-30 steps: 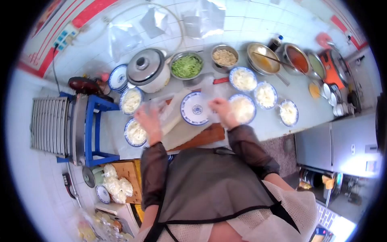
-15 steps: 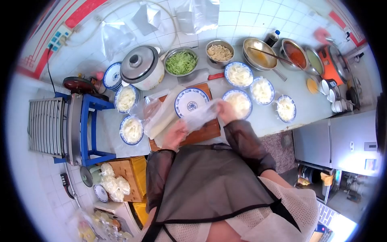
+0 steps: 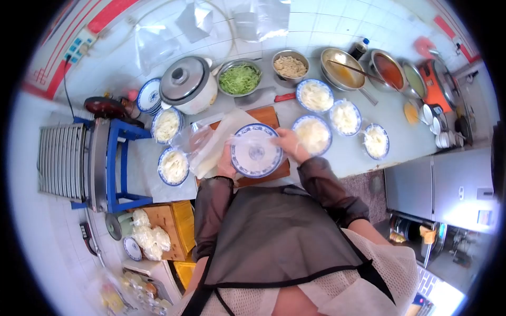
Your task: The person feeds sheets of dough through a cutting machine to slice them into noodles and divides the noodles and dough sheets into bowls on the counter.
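A white plate [image 3: 256, 154] with a blue patterned rim is in front of me above the wooden cutting board [image 3: 274, 171]. A clear plastic bag [image 3: 250, 141] lies across its face. My left hand [image 3: 226, 160] is closed at the plate's left rim, its fingers partly hidden. On the opposite side, my right hand [image 3: 291, 142] has its fingers closed on the bag at the right rim. Just left of the plate, a whitish sheet [image 3: 224, 131] and more clear plastic [image 3: 194, 138] lie over the board.
Plates of white noodles [image 3: 315, 96] stand on both sides. Behind are a rice cooker [image 3: 184, 84], a bowl of shredded greens [image 3: 240, 79], another bowl [image 3: 290, 67] of pale food, a red-handled knife [image 3: 284, 97] and sauce bowls [image 3: 387, 69]. A blue-framed stand [image 3: 124, 158] is at left.
The bag, held out to the right of the plate before, now covers it. The plate has come nearer to me, and both hands have moved to its sides.
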